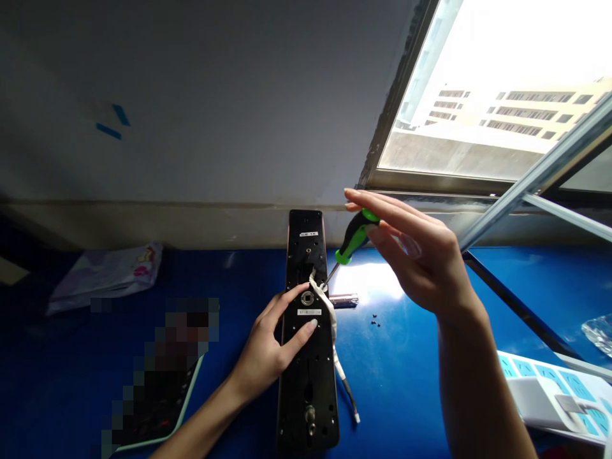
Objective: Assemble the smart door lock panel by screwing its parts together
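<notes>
A long black plate (310,366), which looks like the back of a door lock panel, lies lengthwise on the blue table. My left hand (268,350) rests on it, thumb and forefinger apart, the forefinger's tip beside a white-wrapped cable (332,319). This cable runs down the plate's right side to a small white connector on the table. In my right hand (421,255) is a green and black screwdriver (352,239), its handle between thumb and stretched fingers. The tilted shaft reaches down to the plate near the cable; the tip is hard to make out.
Several tiny dark screws (375,320) lie right of the plate, near a brownish metallic piece (345,299). A green-rimmed tray (184,408) is at left, partly pixelated, and a plastic packet (109,274) lies behind it. At right are a power strip (545,370) and metal frame bars (530,182).
</notes>
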The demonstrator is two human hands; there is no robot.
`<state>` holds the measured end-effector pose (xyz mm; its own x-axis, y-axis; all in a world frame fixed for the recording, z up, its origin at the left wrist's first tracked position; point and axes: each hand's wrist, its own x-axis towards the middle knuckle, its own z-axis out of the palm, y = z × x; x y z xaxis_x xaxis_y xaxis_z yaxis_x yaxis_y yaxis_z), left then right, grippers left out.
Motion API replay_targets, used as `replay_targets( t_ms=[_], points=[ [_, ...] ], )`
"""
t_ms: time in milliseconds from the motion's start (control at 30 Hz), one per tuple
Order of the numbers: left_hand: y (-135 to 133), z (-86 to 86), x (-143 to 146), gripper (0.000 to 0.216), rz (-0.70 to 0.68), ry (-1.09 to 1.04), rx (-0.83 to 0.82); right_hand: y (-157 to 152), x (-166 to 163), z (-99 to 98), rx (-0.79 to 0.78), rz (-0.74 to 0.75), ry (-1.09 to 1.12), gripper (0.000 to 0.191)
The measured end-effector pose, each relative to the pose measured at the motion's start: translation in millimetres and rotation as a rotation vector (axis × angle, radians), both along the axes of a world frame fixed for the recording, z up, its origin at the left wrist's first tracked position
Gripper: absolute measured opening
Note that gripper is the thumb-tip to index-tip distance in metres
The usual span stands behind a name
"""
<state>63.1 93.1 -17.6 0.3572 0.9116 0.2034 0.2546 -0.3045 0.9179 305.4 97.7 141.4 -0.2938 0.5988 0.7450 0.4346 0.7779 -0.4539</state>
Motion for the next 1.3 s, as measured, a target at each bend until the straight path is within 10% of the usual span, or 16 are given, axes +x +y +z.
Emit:
replay_targets(
  t_ms=[267,500,700,967,1300],
  points=[
    [1,1.3,0,0.051,0.000,-0.002,0.016,4,-2,-0.8,0.146,-0.096,0.034,0.032],
    [-1,3.1,1,0.053,0.016,0.013,0.036,-4,-7,1.4,-0.119,0.144,-0.008,0.043],
    [-1,1.1,0,0.056,0.015,0.047,0.053,-2,-17,-0.1,0.008,-0.028,-0.021,0.032],
    [-8,27.7,6,0.049,0.016,0.352,0.527,-22,15,18.3,-0.015,-0.196,-0.006,0.038],
    [4,63.1,67,0.027,-0.407,0.713,0.650,-16,55,15.2,-0.692,-0.384,-0.540,0.019]
  ],
)
